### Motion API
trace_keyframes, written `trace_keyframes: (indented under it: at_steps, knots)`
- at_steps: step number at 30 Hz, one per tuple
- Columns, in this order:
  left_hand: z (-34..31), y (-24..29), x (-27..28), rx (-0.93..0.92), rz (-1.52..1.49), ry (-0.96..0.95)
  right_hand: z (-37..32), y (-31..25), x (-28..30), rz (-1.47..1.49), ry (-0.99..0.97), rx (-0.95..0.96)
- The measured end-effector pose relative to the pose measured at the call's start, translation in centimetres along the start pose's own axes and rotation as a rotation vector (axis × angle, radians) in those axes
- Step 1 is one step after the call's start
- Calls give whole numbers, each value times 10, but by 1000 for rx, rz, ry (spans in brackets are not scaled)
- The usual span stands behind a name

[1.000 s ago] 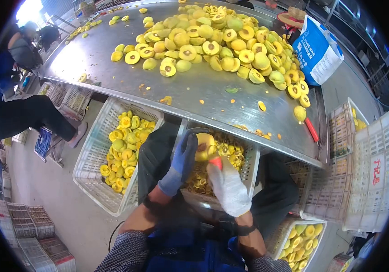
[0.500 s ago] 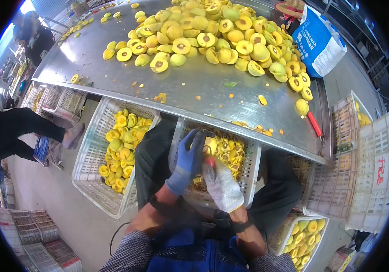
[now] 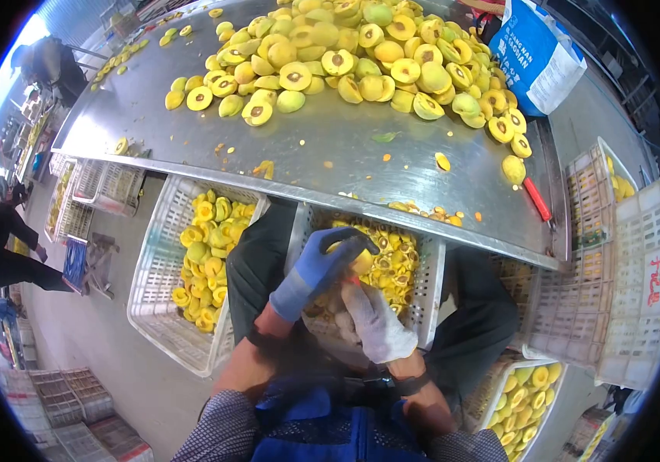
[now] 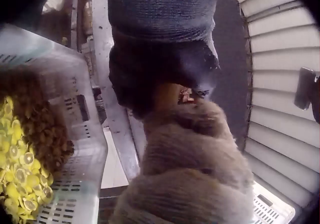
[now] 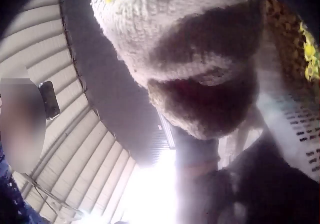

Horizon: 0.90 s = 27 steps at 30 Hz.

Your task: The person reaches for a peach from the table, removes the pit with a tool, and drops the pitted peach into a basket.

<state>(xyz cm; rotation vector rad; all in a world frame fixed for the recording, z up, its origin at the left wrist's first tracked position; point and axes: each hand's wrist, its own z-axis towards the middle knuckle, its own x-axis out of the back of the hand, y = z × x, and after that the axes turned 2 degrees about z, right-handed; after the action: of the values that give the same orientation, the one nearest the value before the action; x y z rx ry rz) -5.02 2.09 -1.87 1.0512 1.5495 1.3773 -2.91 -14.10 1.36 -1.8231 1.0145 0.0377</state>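
My left hand (image 3: 311, 269), in a blue glove with dark fingertips, grips a yellow peach half (image 3: 362, 262) above a white crate (image 3: 431, 296) between the knees. The right hand (image 3: 380, 327), in a white knitted glove, is curled round a tool with a red handle (image 3: 354, 280), held against the fruit's near side. The tool's working end is hidden. In the left wrist view, the blue-gloved hand (image 4: 160, 43) meets the other glove (image 4: 192, 159) around the fruit (image 4: 167, 94). Curled white-gloved fingers (image 5: 200, 38) fill the right wrist view.
A metal table (image 3: 314, 162) bears a heap of halved peaches (image 3: 345, 61), a red-handled tool (image 3: 536, 199) and a blue-and-white bag (image 3: 534, 58). Crates of fruit stand left (image 3: 141, 296) and lower right (image 3: 553, 400). More crates (image 3: 630, 285) are stacked right. Another person (image 3: 6, 231) is at far left.
The left hand has turned over the top of the peach half, hiding more of its cut face. The right hand has moved slightly with the red-handled tool. The person at left has shifted.
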Motion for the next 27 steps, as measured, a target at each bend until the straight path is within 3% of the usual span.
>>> trace_keyframes:
  at_steps: [2, 5, 7, 10, 11, 13, 14, 15, 16, 17, 18, 19, 20, 22, 24, 26, 27]
  knots:
    - [5, -2, 7, 37, -48, -164, 2, 7, 4, 23, -34, 26]
    - [1, -1, -2, 12, 20, -64, 1, 9, -8, 180, 20, 75]
    - [1, -5, -11, 21, -164, 5, 1, 11, -6, 344, -49, 55]
    - [-6, -14, -21, 5, -537, -24, 1, 21, 13, 531, -327, 10]
    - [-8, -21, -21, -11, -516, -6, 2, 22, 14, 535, -396, 42]
    - [-11, -39, -12, -47, -307, 83, 0, 36, 26, 294, -291, 155]
    - [-14, -20, 5, 15, -355, 52, -5, 48, 37, 47, -121, 234]
    - [-17, -1, 22, 77, -401, 24, -3, 53, 47, 14, -29, 251]
    - [-27, 29, 42, 72, -208, 50, -2, 49, 51, -22, 64, 264]
    - [-39, 48, 61, 46, 89, 210, -1, 46, 56, -57, 158, 273]
    - [-39, 64, 97, -132, 495, 14, -5, 38, 68, 178, 157, -141]
    - [-43, 86, 118, -90, 857, 30, -3, 37, 68, 112, 130, -5]
    - [-43, 84, 144, -165, 1074, 140, -6, 31, 69, 194, 33, 1]
    - [-21, 111, 164, -92, 1096, 351, 0, 33, 64, 109, 185, -19]
    - [32, 114, 187, -154, 1170, 419, 20, 41, 64, -46, 124, -3]
    - [99, 103, 203, -27, 1226, 490, 33, 43, 61, -120, 84, -18]
    - [133, 88, 216, -65, 1282, 499, 32, 39, 56, -114, 75, -42]
